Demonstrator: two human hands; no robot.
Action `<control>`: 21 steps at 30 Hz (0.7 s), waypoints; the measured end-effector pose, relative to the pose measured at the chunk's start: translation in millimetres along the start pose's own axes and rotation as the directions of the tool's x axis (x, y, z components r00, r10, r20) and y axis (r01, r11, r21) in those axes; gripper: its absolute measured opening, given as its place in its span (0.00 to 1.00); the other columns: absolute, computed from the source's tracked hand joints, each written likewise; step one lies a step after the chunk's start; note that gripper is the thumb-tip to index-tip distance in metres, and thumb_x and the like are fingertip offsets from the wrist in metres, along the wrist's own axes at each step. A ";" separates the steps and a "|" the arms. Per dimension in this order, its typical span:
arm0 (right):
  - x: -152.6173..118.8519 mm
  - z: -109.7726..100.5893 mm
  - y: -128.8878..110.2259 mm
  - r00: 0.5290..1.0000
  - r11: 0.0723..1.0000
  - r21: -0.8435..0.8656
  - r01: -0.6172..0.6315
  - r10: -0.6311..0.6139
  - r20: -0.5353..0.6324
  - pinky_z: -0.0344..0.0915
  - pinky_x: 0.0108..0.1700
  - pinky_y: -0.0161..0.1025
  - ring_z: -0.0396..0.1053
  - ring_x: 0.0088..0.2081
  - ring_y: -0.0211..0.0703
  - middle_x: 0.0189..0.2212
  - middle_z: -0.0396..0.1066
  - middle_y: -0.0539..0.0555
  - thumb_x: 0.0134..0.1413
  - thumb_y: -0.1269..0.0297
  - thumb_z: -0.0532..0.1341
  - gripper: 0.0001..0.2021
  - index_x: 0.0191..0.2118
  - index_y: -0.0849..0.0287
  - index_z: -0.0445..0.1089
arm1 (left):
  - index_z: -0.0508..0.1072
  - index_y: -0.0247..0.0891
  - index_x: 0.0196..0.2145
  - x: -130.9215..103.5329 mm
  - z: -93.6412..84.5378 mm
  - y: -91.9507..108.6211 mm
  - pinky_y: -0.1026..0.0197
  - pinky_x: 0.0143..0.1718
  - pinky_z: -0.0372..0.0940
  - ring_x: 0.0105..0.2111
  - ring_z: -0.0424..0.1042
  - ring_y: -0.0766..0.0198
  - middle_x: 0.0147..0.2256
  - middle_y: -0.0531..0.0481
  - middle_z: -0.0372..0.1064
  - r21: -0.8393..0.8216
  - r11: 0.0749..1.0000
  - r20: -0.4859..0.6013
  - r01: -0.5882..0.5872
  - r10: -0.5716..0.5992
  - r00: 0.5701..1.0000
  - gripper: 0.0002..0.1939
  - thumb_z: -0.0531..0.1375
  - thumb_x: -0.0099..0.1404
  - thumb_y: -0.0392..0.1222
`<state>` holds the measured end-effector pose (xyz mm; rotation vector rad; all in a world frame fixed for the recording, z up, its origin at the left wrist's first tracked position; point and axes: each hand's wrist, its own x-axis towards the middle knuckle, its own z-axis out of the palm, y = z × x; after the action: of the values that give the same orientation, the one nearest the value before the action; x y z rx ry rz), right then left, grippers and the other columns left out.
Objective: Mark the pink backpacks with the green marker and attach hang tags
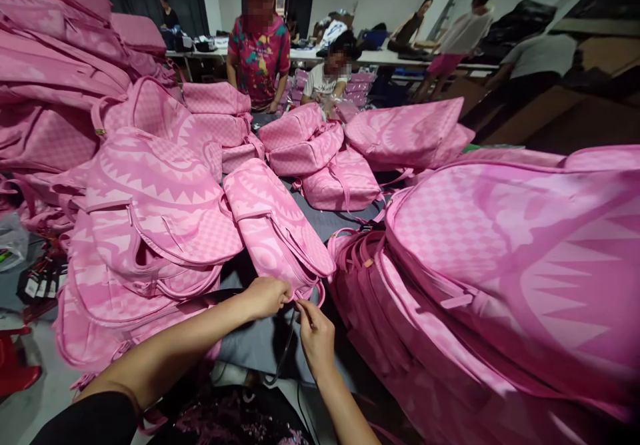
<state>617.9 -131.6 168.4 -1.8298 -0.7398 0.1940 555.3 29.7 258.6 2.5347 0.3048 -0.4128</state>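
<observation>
A slim pink backpack [280,228] with a checked and shark-tooth print lies on the grey tabletop in front of me, its front pocket gaping a little at the zip. My left hand [270,296] is closed at the near end of this backpack, gripping its edge. Just to the right, my right hand [317,335] pinches thumb and finger together at the same end, near a pink loop; what it pinches is too small to make out. Below the hands hangs a thin dark cord [286,352]. It is unclear whether either hand holds it.
Large pink backpacks [160,198] are stacked at the left, and another big pile [500,245] stands close at the right. More pink bags [300,138] lie across the table. Two people are behind them; others are farther back. A red stool [17,365] is at lower left.
</observation>
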 end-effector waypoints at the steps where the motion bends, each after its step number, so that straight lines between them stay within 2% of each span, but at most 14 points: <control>1: 1.7 -1.7 -0.2 0.999 1.000 0.011 -0.016 0.016 -0.027 0.71 0.38 0.42 0.75 0.32 0.47 0.32 0.78 0.57 0.57 0.55 0.58 0.14 0.35 0.57 0.77 | 0.74 0.36 0.39 -3.9 0.2 4.0 0.57 0.41 0.64 0.38 0.76 0.54 0.36 0.41 0.77 0.037 0.999 -0.007 -0.005 0.005 1.000 0.09 0.55 0.65 0.34; 4: 4.1 -5.5 -2.3 0.991 0.994 0.066 -0.088 0.094 -0.091 0.70 0.32 0.39 0.73 0.26 0.44 0.28 0.77 0.55 0.56 0.51 0.60 0.16 0.34 0.59 0.76 | 0.72 0.30 0.46 -12.8 -0.6 16.9 0.42 0.52 0.59 0.44 0.74 0.43 0.40 0.31 0.75 0.121 0.993 -0.012 0.007 -0.006 1.000 0.14 0.57 0.61 0.30; 6: 4.9 -4.9 -4.4 0.981 0.983 0.120 -0.138 0.152 -0.120 0.69 0.30 0.38 0.72 0.25 0.43 0.26 0.76 0.54 0.56 0.49 0.60 0.17 0.33 0.60 0.75 | 0.71 0.28 0.47 -13.1 -5.6 22.5 0.38 0.53 0.58 0.46 0.73 0.41 0.42 0.27 0.74 0.129 0.991 0.021 0.023 -0.026 0.999 0.16 0.58 0.60 0.29; 8: 6.1 -3.5 -6.1 0.970 0.967 0.181 -0.180 0.205 -0.133 0.70 0.30 0.38 0.72 0.25 0.43 0.27 0.76 0.55 0.55 0.47 0.60 0.19 0.34 0.61 0.73 | 0.72 0.30 0.45 -9.6 -15.2 21.5 0.42 0.49 0.63 0.45 0.74 0.42 0.41 0.30 0.75 0.087 0.996 0.107 0.012 -0.021 0.994 0.16 0.62 0.57 0.32; 10: 7.1 -3.2 -7.4 0.958 0.948 0.237 -0.215 0.251 -0.135 0.71 0.29 0.39 0.73 0.25 0.44 0.30 0.77 0.57 0.54 0.45 0.61 0.21 0.34 0.61 0.72 | 0.71 0.34 0.49 -6.4 -26.4 12.8 0.53 0.42 0.68 0.40 0.76 0.50 0.39 0.39 0.77 -0.005 0.999 0.224 -0.032 0.032 0.974 0.25 0.68 0.54 0.37; 12: 7.6 -4.3 -8.5 0.949 0.930 0.275 -0.245 0.288 -0.131 0.71 0.30 0.40 0.73 0.25 0.44 0.31 0.78 0.58 0.52 0.43 0.62 0.21 0.33 0.61 0.71 | 0.61 0.37 0.61 -7.9 -33.7 -2.0 0.61 0.37 0.68 0.37 0.76 0.58 0.37 0.47 0.77 -0.250 0.967 0.323 -0.052 0.134 0.937 0.38 0.69 0.55 0.40; 13: 7.6 -5.0 -9.0 0.944 0.922 0.290 -0.258 0.304 -0.129 0.71 0.31 0.40 0.73 0.25 0.44 0.31 0.78 0.58 0.51 0.43 0.63 0.21 0.33 0.61 0.71 | 0.53 0.37 0.65 -11.0 -34.4 -10.5 0.62 0.37 0.68 0.37 0.76 0.60 0.38 0.48 0.76 -0.407 0.913 0.344 -0.036 0.190 0.920 0.43 0.68 0.57 0.41; 15: 7.9 -6.3 -9.8 0.934 0.906 0.318 -0.279 0.333 -0.130 0.71 0.32 0.40 0.73 0.25 0.44 0.31 0.78 0.58 0.49 0.44 0.64 0.21 0.34 0.61 0.71 | 0.46 0.35 0.68 -21.1 -30.0 -27.0 0.61 0.40 0.68 0.40 0.75 0.61 0.41 0.46 0.75 -0.631 0.775 0.318 0.019 0.236 0.918 0.47 0.67 0.58 0.42; 16: 8.3 -6.8 -10.0 0.928 0.899 0.331 -0.288 0.347 -0.135 0.70 0.33 0.40 0.73 0.26 0.43 0.31 0.78 0.57 0.49 0.44 0.64 0.21 0.34 0.61 0.71 | 0.49 0.35 0.67 -27.0 -25.6 -34.0 0.60 0.44 0.67 0.43 0.74 0.60 0.44 0.45 0.74 -0.665 0.747 0.282 0.024 0.221 0.934 0.47 0.68 0.56 0.42; 19: 9.7 -8.5 -9.3 0.917 0.882 0.361 -0.303 0.373 -0.142 0.69 0.32 0.41 0.72 0.25 0.43 0.29 0.77 0.56 0.48 0.44 0.64 0.22 0.35 0.61 0.70 | 0.64 0.38 0.60 -40.3 -10.4 -46.2 0.57 0.53 0.62 0.51 0.70 0.56 0.51 0.44 0.70 -0.559 0.828 0.096 -0.046 0.120 0.988 0.39 0.70 0.50 0.37; 21: 9.9 -10.7 -8.6 0.916 0.879 0.364 -0.307 0.377 -0.138 0.69 0.32 0.41 0.72 0.25 0.43 0.27 0.76 0.55 0.48 0.43 0.64 0.22 0.35 0.60 0.70 | 0.66 0.36 0.57 -41.0 -2.0 -46.7 0.56 0.53 0.62 0.49 0.70 0.56 0.51 0.43 0.70 -0.526 0.848 -0.001 -0.062 0.073 0.997 0.33 0.67 0.54 0.35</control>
<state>627.4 -132.7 182.4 -1.6075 -0.2108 0.3364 503.8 63.9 252.1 1.9920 0.2751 -0.2772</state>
